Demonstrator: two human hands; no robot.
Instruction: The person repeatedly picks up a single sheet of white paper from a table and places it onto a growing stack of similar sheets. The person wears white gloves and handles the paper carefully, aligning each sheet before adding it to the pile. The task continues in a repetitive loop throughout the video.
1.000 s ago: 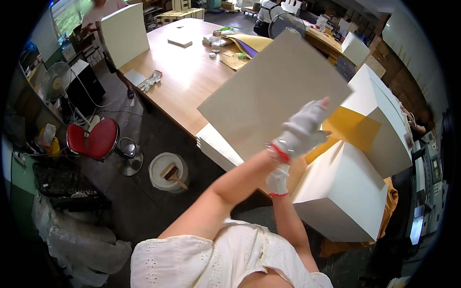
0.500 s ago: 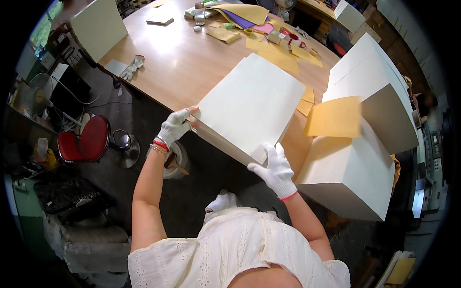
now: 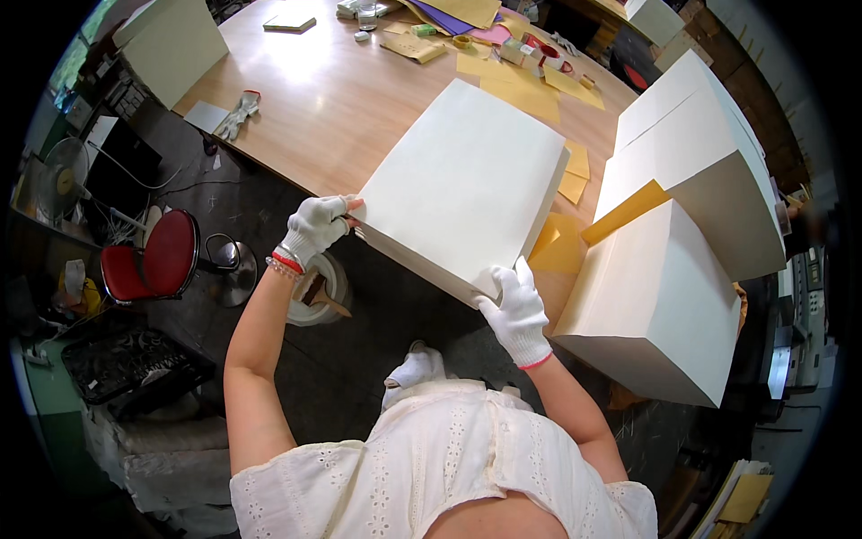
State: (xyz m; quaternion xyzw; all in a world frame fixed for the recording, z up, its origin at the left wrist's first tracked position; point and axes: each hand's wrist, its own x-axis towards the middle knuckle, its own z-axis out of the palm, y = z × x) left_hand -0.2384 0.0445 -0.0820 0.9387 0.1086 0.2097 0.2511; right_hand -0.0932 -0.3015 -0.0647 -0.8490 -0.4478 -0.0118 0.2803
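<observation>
A thick stack of large white paper sheets (image 3: 462,184) lies at an angle over the table's near edge. My left hand (image 3: 321,223), in a white knit glove with bare fingertips showing, is closed on its left corner. At the near right corner, my right hand (image 3: 516,314) grips the stack with its thumb along the front and its fingers along the right side. The undersides of the stack and some fingers are hidden. Close by on the right, a yellow envelope (image 3: 626,212) leans against another thick white paper stack (image 3: 664,305).
More tall white stacks (image 3: 687,153) stand at the right. Yellow envelopes (image 3: 516,94) and tape rolls (image 3: 549,56) lie across the far table (image 3: 314,117), with a spare glove (image 3: 239,115) at its left edge. A bucket with a brush (image 3: 321,292) and red chair (image 3: 162,256) stand below.
The yellow envelope, which stuck out flat over the right-hand stack, has tipped down beside it. Both hands keep their hold on the white stack; the left arm has shifted slightly left.
</observation>
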